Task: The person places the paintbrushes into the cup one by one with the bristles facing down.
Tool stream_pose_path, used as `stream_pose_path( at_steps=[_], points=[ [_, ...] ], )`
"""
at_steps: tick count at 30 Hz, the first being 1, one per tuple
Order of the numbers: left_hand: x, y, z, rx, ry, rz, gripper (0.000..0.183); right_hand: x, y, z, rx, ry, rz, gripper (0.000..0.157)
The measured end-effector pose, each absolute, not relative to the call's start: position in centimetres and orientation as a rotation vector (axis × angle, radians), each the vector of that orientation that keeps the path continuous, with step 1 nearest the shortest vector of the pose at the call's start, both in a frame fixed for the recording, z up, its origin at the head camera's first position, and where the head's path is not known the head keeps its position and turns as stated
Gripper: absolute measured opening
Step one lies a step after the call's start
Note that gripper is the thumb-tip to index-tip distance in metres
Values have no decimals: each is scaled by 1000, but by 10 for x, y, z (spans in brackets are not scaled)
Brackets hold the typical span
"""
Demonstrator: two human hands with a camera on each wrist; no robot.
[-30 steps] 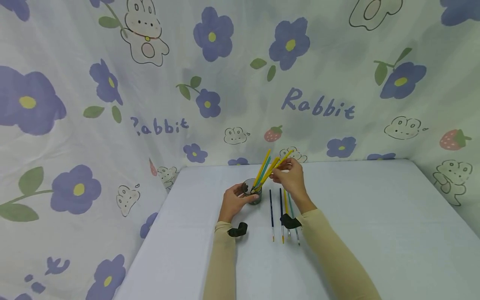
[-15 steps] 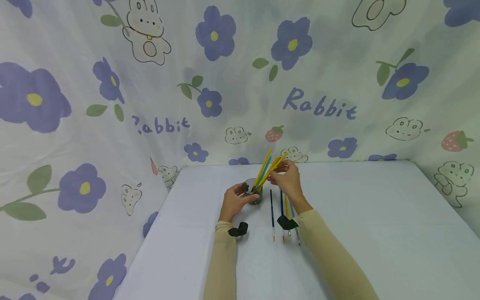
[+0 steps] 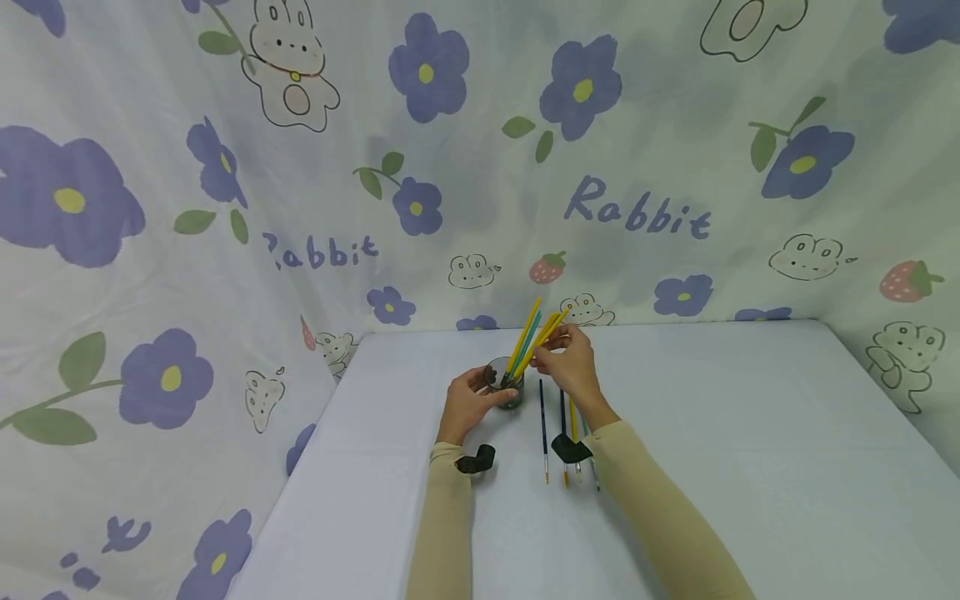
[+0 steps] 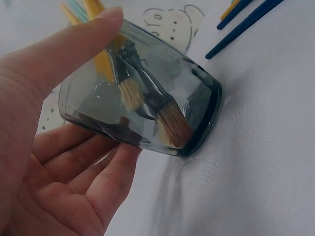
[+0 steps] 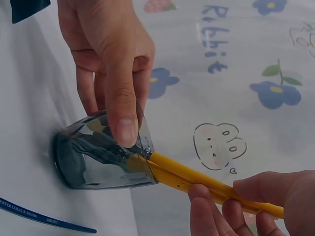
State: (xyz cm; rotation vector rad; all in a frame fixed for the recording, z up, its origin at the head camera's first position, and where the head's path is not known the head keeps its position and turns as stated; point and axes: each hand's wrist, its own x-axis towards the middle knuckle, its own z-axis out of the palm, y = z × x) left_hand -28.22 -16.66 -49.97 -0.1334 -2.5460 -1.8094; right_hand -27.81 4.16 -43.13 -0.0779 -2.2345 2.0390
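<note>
In the head view, the right hand (image 3: 572, 358) pinches a yellow-handled brush (image 3: 559, 321) that slants down into a glass (image 3: 495, 372). The left hand (image 3: 467, 407) holds that glass, its thumb across the near side and its fingers round the far left. The glass sits on a white table (image 3: 750, 433) with a woven-looking surface, before a pale curtain (image 3: 480, 158) printed with purple flowers, rabbits, strawberries and the word "Rabbit". In the glass, another yellow handle (image 3: 527, 332) and a green handle (image 3: 528, 340) lean right. Beside it lie a dark blue brush (image 3: 543, 425), a second dark brush (image 3: 563, 408), a yellow brush (image 3: 573, 417) and, partly hidden by the right forearm, a green brush (image 3: 587, 431).

In the left wrist view, the glass is smoky and clear-walled with a thick base. Pale bristles (image 4: 130, 93) and reddish-brown bristles (image 4: 174, 125), on dark shiny ferrules, show inside, heads down.

In the right wrist view, thumb and fingertips clamp the smooth yellow handle outside the rim; the left thumb presses the glass wall. A blue brush with white lettering lies on the table nearby.
</note>
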Motion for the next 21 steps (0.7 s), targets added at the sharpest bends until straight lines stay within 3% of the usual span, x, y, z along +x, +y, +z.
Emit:
stream_pose_path(
  at_steps=[21],
  points=[
    [-283,-167,-501,-129,-2559,-1794,80,-271,39,-435,-42,-2230,2023,25]
  ],
)
